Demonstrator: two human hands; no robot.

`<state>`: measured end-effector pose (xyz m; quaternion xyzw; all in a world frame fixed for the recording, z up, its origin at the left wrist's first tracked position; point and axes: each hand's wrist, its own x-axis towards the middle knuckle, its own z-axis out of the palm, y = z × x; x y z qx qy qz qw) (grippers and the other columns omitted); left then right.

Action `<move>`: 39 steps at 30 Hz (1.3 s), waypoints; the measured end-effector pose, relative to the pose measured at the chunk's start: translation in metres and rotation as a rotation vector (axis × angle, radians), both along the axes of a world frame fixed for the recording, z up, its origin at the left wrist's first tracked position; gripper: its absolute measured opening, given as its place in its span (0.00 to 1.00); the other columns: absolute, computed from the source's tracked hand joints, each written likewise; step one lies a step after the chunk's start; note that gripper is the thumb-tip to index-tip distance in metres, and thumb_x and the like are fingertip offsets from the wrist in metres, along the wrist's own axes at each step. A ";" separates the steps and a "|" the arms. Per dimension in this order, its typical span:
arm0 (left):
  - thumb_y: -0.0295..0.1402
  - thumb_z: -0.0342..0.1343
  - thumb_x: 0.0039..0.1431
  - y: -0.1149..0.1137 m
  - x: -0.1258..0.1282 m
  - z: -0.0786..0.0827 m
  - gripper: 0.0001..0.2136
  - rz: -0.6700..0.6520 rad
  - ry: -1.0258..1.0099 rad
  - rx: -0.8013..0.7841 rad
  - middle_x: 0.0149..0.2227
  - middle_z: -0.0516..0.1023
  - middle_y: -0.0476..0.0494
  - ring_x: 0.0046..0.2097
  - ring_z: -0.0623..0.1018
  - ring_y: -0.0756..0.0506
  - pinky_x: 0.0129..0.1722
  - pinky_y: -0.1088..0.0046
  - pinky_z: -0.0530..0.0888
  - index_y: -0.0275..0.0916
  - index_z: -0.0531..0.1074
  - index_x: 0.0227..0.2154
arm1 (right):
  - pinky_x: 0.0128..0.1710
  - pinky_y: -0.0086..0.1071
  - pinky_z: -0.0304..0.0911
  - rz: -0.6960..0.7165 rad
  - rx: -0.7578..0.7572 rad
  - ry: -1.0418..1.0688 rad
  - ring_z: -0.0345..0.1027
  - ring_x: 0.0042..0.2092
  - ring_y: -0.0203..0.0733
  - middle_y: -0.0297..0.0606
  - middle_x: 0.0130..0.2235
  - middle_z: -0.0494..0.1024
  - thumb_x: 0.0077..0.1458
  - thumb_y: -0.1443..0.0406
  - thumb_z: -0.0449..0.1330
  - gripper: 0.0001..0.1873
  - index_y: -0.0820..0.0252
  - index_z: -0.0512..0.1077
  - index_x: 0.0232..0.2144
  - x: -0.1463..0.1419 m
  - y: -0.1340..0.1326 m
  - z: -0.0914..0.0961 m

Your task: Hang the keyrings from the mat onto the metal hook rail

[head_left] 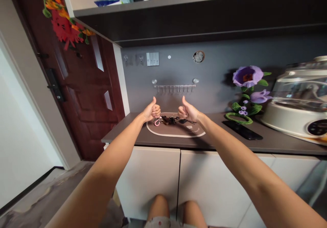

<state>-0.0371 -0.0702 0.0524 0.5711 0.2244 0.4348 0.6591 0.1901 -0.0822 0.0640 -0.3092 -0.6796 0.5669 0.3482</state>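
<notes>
Both arms reach forward over the cabinet's edge. My left hand (152, 111) makes a thumbs-up, with its fingers curled and nothing visible in them. My right hand (188, 111) holds the same pose, also with nothing showing in the fist. Behind and below the hands, several keys with key rings (171, 120) lie in a row on a brown oval mat (173, 131) with a pale rim. A pink loop (157, 122) sits at the row's left end, close to my left hand. On the wall above hangs a clear hook rail (175, 86).
A black phone (242, 130) lies on the countertop (120, 130), beside purple craft flowers (248, 77). At the right stands a cream appliance with a clear cover (296, 108). A dark shelf (194, 20) overhangs the counter. Left is a dark red door (84, 95); below, white cabinet doors (150, 177).
</notes>
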 end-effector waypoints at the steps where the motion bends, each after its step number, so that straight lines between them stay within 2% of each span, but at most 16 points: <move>1: 0.60 0.39 0.46 -0.001 0.001 -0.008 0.28 -0.017 -0.015 -0.018 0.09 0.47 0.54 0.12 0.52 0.56 0.15 0.76 0.54 0.39 0.50 0.09 | 0.17 0.26 0.47 -0.016 -0.047 0.065 0.44 0.14 0.29 0.29 0.10 0.51 0.45 0.37 0.34 0.35 0.58 0.53 0.09 -0.001 0.000 -0.006; 5: 0.64 0.36 0.42 -0.001 0.001 -0.045 0.29 0.027 0.039 -0.154 0.08 0.45 0.54 0.12 0.48 0.56 0.14 0.76 0.50 0.41 0.48 0.09 | 0.15 0.25 0.41 -0.053 -0.185 0.171 0.38 0.13 0.28 0.28 0.10 0.44 0.44 0.37 0.31 0.34 0.57 0.45 0.09 0.000 -0.004 -0.040; 8: 0.64 0.36 0.40 0.001 0.000 -0.061 0.29 0.049 0.055 -0.189 0.08 0.44 0.54 0.11 0.47 0.56 0.13 0.77 0.46 0.41 0.46 0.09 | 0.14 0.25 0.39 -0.101 -0.220 0.208 0.36 0.13 0.28 0.28 0.09 0.42 0.43 0.36 0.27 0.34 0.57 0.42 0.08 0.005 -0.008 -0.058; 14: 0.64 0.36 0.41 0.003 0.000 -0.061 0.29 0.019 0.054 -0.184 0.08 0.44 0.55 0.11 0.47 0.56 0.13 0.78 0.44 0.41 0.45 0.10 | 0.14 0.25 0.38 -0.057 -0.254 0.267 0.35 0.13 0.28 0.28 0.09 0.42 0.43 0.36 0.28 0.34 0.56 0.43 0.08 0.007 -0.007 -0.062; 19: 0.62 0.37 0.44 0.007 -0.003 -0.051 0.29 0.028 0.078 -0.151 0.08 0.44 0.56 0.11 0.48 0.57 0.12 0.79 0.45 0.39 0.47 0.11 | 0.14 0.25 0.36 -0.015 -0.237 0.250 0.36 0.13 0.27 0.27 0.10 0.42 0.44 0.36 0.31 0.34 0.57 0.44 0.09 0.001 0.001 -0.053; 21: 0.60 0.39 0.48 0.012 -0.006 -0.041 0.28 0.063 0.088 -0.091 0.08 0.44 0.57 0.11 0.48 0.57 0.13 0.79 0.46 0.38 0.50 0.11 | 0.14 0.25 0.35 -0.021 -0.187 0.238 0.36 0.13 0.27 0.26 0.10 0.42 0.45 0.37 0.34 0.34 0.58 0.46 0.10 -0.006 0.006 -0.045; 24: 0.52 0.47 0.51 0.025 -0.013 -0.025 0.22 0.192 0.113 0.051 0.09 0.47 0.58 0.12 0.50 0.58 0.14 0.81 0.50 0.36 0.60 0.17 | 0.14 0.24 0.34 -0.078 -0.090 0.189 0.35 0.13 0.26 0.25 0.10 0.44 0.48 0.40 0.40 0.31 0.60 0.56 0.13 -0.021 0.017 -0.029; 26: 0.44 0.52 0.51 0.036 -0.018 -0.016 0.16 0.301 0.163 0.158 0.12 0.55 0.57 0.14 0.56 0.58 0.16 0.81 0.54 0.35 0.63 0.21 | 0.14 0.24 0.35 -0.192 -0.003 0.173 0.36 0.13 0.26 0.23 0.10 0.46 0.50 0.44 0.46 0.27 0.60 0.62 0.18 -0.035 0.027 -0.020; 29: 0.35 0.54 0.51 0.056 -0.023 -0.010 0.08 0.458 0.317 0.288 0.18 0.64 0.53 0.19 0.63 0.57 0.20 0.81 0.59 0.34 0.65 0.25 | 0.15 0.24 0.39 -0.420 0.107 0.135 0.42 0.14 0.26 0.24 0.12 0.54 0.51 0.53 0.52 0.16 0.61 0.64 0.24 -0.058 0.046 -0.013; 34: 0.29 0.50 0.51 0.084 -0.025 -0.018 0.04 0.588 0.577 0.559 0.23 0.68 0.51 0.23 0.67 0.55 0.26 0.78 0.64 0.34 0.67 0.28 | 0.21 0.24 0.52 -0.685 0.270 0.029 0.56 0.19 0.29 0.28 0.18 0.65 0.50 0.64 0.51 0.05 0.60 0.64 0.29 -0.087 0.081 -0.027; 39: 0.28 0.47 0.53 0.096 -0.025 -0.040 0.07 0.667 0.772 0.768 0.25 0.71 0.48 0.28 0.69 0.51 0.32 0.75 0.66 0.34 0.70 0.28 | 0.34 0.29 0.59 -0.744 0.564 -0.174 0.63 0.29 0.34 0.34 0.28 0.71 0.50 0.63 0.50 0.10 0.60 0.66 0.34 -0.090 0.099 -0.056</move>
